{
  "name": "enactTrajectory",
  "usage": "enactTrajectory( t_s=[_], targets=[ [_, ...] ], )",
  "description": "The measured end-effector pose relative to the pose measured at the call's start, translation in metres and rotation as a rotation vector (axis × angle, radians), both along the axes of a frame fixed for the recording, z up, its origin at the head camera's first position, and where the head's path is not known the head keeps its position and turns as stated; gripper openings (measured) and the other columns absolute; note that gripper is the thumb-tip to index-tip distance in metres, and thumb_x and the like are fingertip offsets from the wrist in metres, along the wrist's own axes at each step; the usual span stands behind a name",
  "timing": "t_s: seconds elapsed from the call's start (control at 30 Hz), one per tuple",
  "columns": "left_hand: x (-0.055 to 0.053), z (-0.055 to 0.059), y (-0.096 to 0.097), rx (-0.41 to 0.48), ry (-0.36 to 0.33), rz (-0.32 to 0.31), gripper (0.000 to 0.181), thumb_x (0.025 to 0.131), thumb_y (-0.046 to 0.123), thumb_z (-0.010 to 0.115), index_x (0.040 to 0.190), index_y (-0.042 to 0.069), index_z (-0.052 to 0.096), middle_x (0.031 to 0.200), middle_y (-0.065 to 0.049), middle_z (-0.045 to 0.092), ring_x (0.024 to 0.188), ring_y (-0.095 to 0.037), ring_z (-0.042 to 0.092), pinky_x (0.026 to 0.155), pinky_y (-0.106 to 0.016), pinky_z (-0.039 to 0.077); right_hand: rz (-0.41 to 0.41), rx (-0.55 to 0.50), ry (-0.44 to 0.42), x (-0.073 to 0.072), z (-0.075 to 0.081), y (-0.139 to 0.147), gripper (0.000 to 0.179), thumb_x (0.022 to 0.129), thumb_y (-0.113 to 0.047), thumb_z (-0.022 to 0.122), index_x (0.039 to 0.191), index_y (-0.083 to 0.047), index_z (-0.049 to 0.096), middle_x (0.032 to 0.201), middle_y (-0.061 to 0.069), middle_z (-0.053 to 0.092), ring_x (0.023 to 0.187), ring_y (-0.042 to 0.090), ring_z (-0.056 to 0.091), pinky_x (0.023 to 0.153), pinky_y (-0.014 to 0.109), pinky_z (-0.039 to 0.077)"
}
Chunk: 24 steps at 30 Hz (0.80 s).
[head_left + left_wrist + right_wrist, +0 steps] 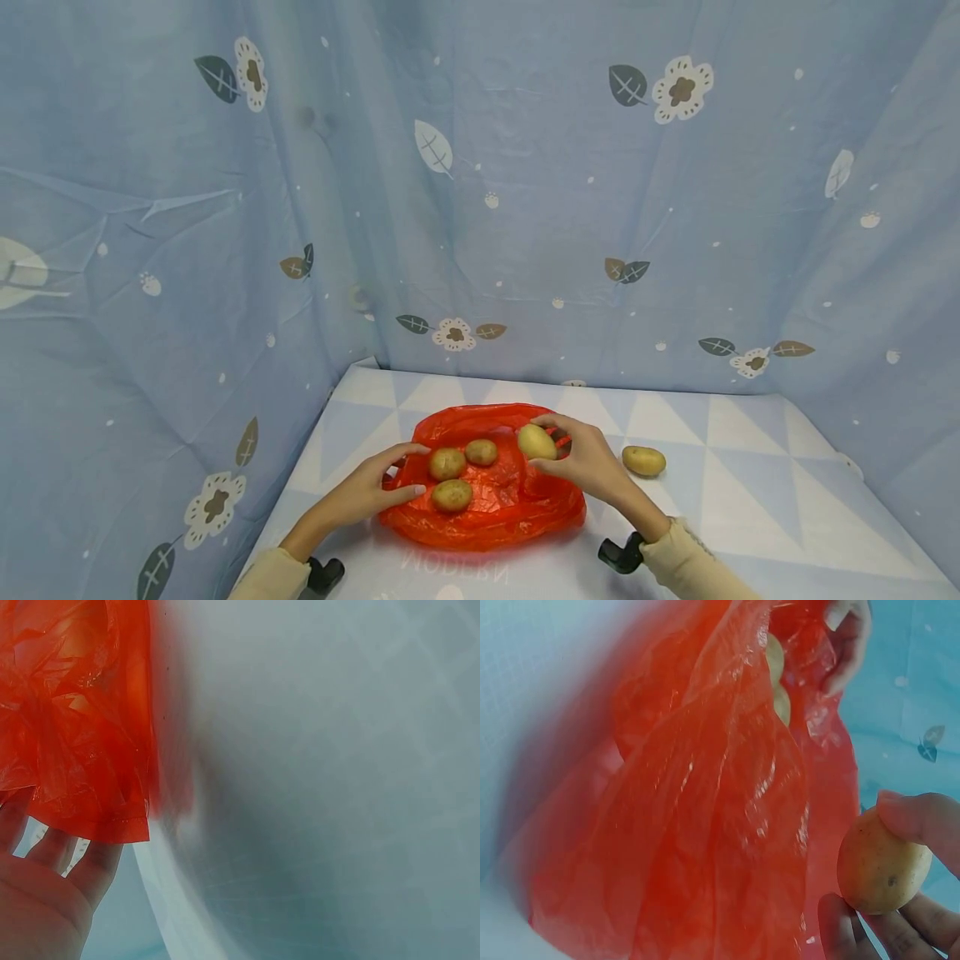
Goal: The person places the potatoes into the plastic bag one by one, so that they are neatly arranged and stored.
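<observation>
- Presently the right hand (pixel 588 458) pinches a pale yellow potato (pixel 537 442), thumb on the near side and fingers bent around the far side, parted only by the potato's breadth.
- The held potato is over the right part of a red plastic bag (pixel 483 537), which lies wide-mouthed on the bench (pixel 757 475).
- The left hand (pixel 367 492) is at the bag's left edge, thumb and first finger spread well apart over the rim; in the left wrist view the other fingers reach out fairly straight, their tips hidden behind the red plastic.
- Inside the bag, left of its middle, three potatoes sit close together: a left potato (pixel 447 464), a smaller far potato (pixel 481 452) to its right, and a near potato (pixel 452 496).
- A loose potato (pixel 643 461) lies on the bench, right of the bag and apart from it, beyond the right hand.
- White and pale blue triangles pattern the bench covering; behind it and along both sides hangs a blue curtain (pixel 525 208) printed with flowers and leaves.
- Cream sleeves (pixel 693 562) cover the forearms, with a black wrist mount (pixel 621 554) beside the right one.
</observation>
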<state>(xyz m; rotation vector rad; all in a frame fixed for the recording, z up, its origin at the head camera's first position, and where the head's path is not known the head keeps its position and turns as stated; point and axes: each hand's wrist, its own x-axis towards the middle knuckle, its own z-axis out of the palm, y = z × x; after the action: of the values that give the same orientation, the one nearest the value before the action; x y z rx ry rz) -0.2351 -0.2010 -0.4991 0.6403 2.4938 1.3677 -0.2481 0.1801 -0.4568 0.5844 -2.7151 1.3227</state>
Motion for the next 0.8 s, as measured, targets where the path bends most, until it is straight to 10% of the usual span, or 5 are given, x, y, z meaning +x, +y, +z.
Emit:
enactTrajectory(
  t_s=[0.8],
  targets=[
    [0.0,-0.001,0.002,-0.019,0.006,0.012,0.053,0.096,0.03,0.074,0.144,0.018,0.055,0.13,-0.003,0.059,0.11,-0.026,0.054,0.087,-0.036,0.053,0.093,0.018,-0.036,-0.009,-0.03,-0.033,0.053,0.081,-0.026,0.09,0.128,-0.016,0.068,0.118,-0.006,0.068,0.092,0.015,0.064,0.077,0.028,0.056]
  ],
)
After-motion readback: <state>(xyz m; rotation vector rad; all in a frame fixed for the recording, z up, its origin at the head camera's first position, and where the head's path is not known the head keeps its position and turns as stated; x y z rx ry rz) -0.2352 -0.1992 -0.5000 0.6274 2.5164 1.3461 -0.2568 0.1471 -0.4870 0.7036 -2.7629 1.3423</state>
